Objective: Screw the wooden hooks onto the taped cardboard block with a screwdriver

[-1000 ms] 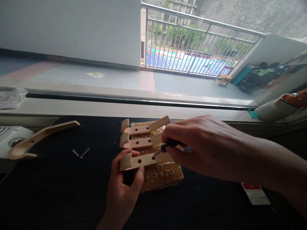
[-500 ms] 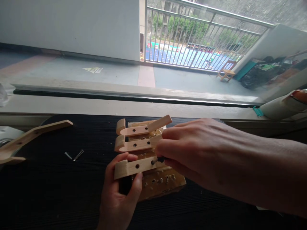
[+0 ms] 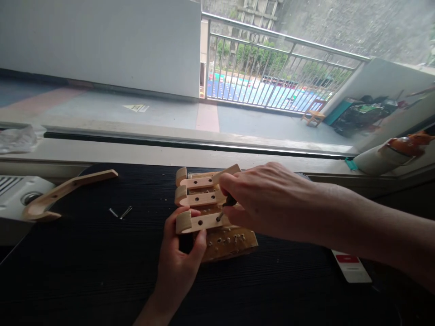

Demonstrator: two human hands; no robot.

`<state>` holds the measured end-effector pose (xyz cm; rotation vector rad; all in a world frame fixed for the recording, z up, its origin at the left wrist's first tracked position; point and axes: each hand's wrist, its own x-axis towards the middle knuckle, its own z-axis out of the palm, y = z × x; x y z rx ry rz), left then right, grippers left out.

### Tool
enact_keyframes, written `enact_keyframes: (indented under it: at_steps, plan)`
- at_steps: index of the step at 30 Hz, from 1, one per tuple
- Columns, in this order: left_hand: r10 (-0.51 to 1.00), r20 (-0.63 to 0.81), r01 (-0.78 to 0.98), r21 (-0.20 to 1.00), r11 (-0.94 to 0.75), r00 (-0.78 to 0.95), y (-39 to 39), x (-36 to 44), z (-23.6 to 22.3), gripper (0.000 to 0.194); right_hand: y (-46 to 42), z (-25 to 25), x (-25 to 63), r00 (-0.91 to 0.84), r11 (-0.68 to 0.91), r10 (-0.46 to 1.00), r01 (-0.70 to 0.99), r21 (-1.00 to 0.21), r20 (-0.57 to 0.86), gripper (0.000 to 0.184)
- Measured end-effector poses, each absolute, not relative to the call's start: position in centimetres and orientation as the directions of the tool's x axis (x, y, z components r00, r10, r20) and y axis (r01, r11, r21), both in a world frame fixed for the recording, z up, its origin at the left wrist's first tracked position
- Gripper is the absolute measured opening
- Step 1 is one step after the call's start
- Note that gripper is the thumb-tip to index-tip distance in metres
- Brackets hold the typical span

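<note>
My left hand [image 3: 178, 253] is closed around the curled end of the nearest wooden hook [image 3: 209, 222], thumb in front and fingers behind. That hook lies across a brown board [image 3: 231, 244] full of small holes. In my right hand [image 3: 268, 190] is a screwdriver [image 3: 230, 200] with a dark handle; its metal tip stands in the hook's right-hand hole. Whether a screw sits under the tip cannot be made out. Behind it, a middle wooden hook [image 3: 204, 198] and a far wooden hook [image 3: 200, 182] lie on the same board, partly hidden by my right hand.
Two loose screws [image 3: 120, 213] lie on the black table [image 3: 102, 258]. At the left, another wooden hook [image 3: 68, 194] rests against a white device [image 3: 20, 192]. A phone [image 3: 351, 266] lies at the right. A bottle [image 3: 380, 156] lies on the window sill [image 3: 170, 151].
The view has shifted, bringing the phone and more of the white device into sight. My right hand has turned, and more of the screwdriver shows. The left hand keeps its hold.
</note>
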<state>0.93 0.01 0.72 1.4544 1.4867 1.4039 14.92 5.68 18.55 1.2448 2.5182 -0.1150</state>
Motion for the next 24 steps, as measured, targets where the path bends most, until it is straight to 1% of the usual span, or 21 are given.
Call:
enact_keyframes:
  at_steps: [2, 4, 6, 10, 13, 18, 21, 24]
  plan:
    - [0.951, 0.239, 0.273, 0.945, -0.182, -0.194, -0.04, 0.95, 0.82, 0.037, 5.27, 19.06, 15.06, -0.601, 0.647, 0.724, 0.762, 0.031, -0.338, 0.008]
    - [0.952, 0.240, 0.264, 0.946, -0.186, -0.189, -0.10, 0.95, 0.91, 0.034, 5.07, 19.36, 15.18, -0.667, 0.698, 0.678, 0.716, -0.012, -0.308, 0.012]
    - [0.952, 0.238, 0.256, 0.949, -0.186, -0.193, -0.15, 0.94, 0.93, 0.035, 5.16, 19.48, 15.13, -0.694, 0.725, 0.646, 0.688, -0.028, -0.319, 0.013]
    - [0.952, 0.222, 0.243, 0.955, -0.170, -0.210, -0.21, 0.97, 0.78, 0.047, 5.77, 19.36, 14.52, -0.650, 0.726, 0.631, 0.687, 0.028, -0.424, 0.016]
    - [0.950, 0.212, 0.238, 0.959, -0.156, -0.230, -0.25, 1.07, 0.69, 0.056, 6.02, 19.06, 14.22, -0.635, 0.721, 0.649, 0.689, 0.074, -0.418, 0.017]
    - [0.952, 0.215, 0.227, 0.960, -0.164, -0.219, -0.26, 1.14, 0.78, 0.056, 5.70, 18.97, 14.47, -0.538, 0.660, 0.717, 0.728, 0.185, -0.443, 0.023]
    - [0.944, 0.248, 0.249, 0.949, -0.192, -0.219, -0.29, 1.12, 0.83, 0.054, 5.46, 19.38, 14.79, -0.551, 0.664, 0.716, 0.728, 0.171, -0.429, 0.015]
    - [0.944, 0.245, 0.245, 0.951, -0.189, -0.220, -0.37, 1.11, 0.83, 0.054, 5.30, 19.59, 14.88, -0.641, 0.740, 0.646, 0.659, 0.135, -0.414, 0.010]
